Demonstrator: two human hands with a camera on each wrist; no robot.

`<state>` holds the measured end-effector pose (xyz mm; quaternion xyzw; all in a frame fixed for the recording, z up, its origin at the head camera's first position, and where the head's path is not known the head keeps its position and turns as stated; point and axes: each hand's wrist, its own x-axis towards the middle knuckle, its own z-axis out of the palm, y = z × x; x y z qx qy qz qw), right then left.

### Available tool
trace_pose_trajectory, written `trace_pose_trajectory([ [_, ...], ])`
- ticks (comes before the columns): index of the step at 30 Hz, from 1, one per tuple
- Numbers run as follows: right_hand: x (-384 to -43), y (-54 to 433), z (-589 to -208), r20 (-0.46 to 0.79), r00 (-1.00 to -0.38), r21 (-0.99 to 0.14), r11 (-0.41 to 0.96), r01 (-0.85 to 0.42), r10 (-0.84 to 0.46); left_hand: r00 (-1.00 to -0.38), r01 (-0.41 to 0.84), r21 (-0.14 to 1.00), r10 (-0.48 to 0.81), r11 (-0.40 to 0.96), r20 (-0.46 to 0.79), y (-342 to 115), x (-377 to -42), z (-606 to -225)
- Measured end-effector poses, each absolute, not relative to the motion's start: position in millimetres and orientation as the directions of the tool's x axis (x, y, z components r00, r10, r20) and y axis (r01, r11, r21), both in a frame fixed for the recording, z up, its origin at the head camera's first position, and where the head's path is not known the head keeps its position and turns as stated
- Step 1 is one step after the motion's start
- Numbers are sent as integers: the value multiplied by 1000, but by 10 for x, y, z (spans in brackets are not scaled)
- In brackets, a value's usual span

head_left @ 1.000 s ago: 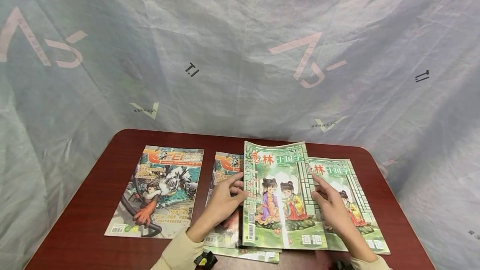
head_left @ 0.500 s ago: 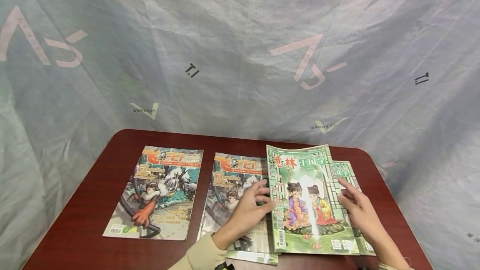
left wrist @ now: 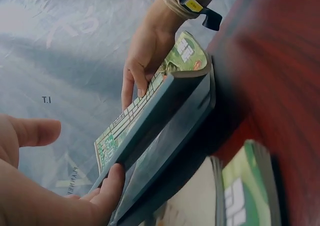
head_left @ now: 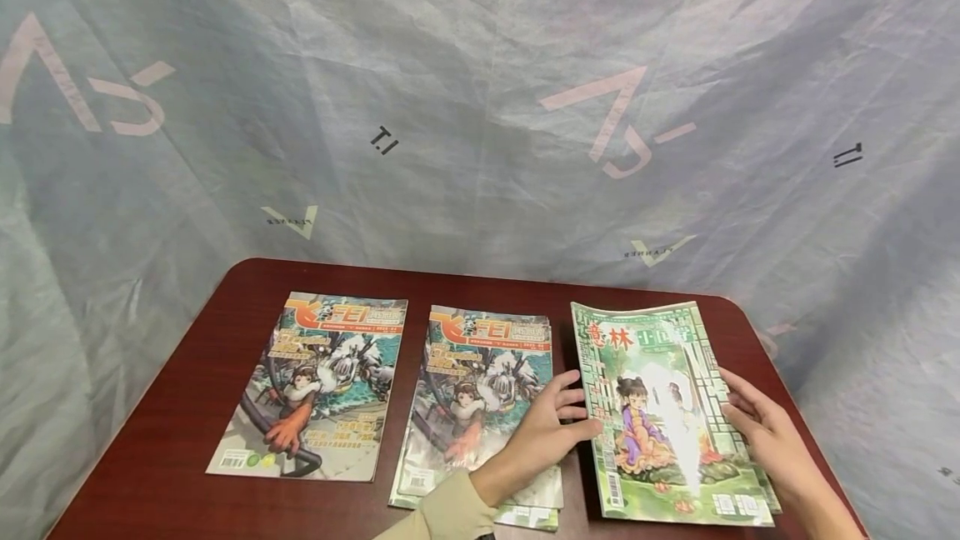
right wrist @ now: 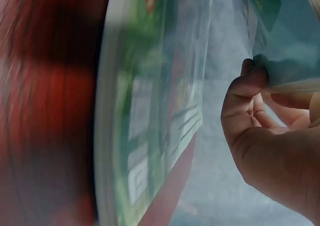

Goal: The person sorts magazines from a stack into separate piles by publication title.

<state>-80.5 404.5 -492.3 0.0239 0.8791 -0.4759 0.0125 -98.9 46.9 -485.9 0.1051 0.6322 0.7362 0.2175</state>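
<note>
A green magazine (head_left: 630, 365) with two cartoon figures on its cover is raised at the table's right side. My right hand (head_left: 768, 432) grips its right edge, and the right wrist view shows thumb and fingers pinching a corner of the magazine (right wrist: 292, 41). At the spine, fingertips of my left hand (left wrist: 65, 186) touch it, while the thumb stands apart above the cover. Beneath lies another green magazine (right wrist: 135, 161), mostly hidden from the head view, with a gap between the two visible in the left wrist view.
A stack of magazines (head_left: 480, 407) lies mid-table, a FEI issue on top and a green one peeking out below. Another FEI magazine (head_left: 315, 390) lies at the left. Grey printed cloth (head_left: 480, 107) hangs behind the dark red table (head_left: 187, 357).
Both hands have carried the green magazine to the right, from over the middle stack to over the green magazine at the right. The FEI cover in the middle is now largely uncovered.
</note>
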Motion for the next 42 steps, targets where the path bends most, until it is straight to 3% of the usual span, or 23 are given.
trace_pose_trajectory([
  [8, -807, 4277, -4985, -36, -999, -834, 550, 38, 14, -861, -191, 979, 491, -69, -133, 610, -1001, -4891],
  [22, -897, 4400, -5040, -138, -989, -812, 565, 143, 52, -855, -246, 964, 490, -99, -168, 824, -1057, -4971],
  [36, -879, 4486, -5125, -91, -987, -817, 557, 152, 135, -857, -256, 958, 490, -130, -162, 889, -1062, -5053],
  [42, -826, 4541, -5129, -109, -977, -827, 530, 191, 181, -837, -217, 974, 525, -60, -154, 878, -1063, -5066],
])
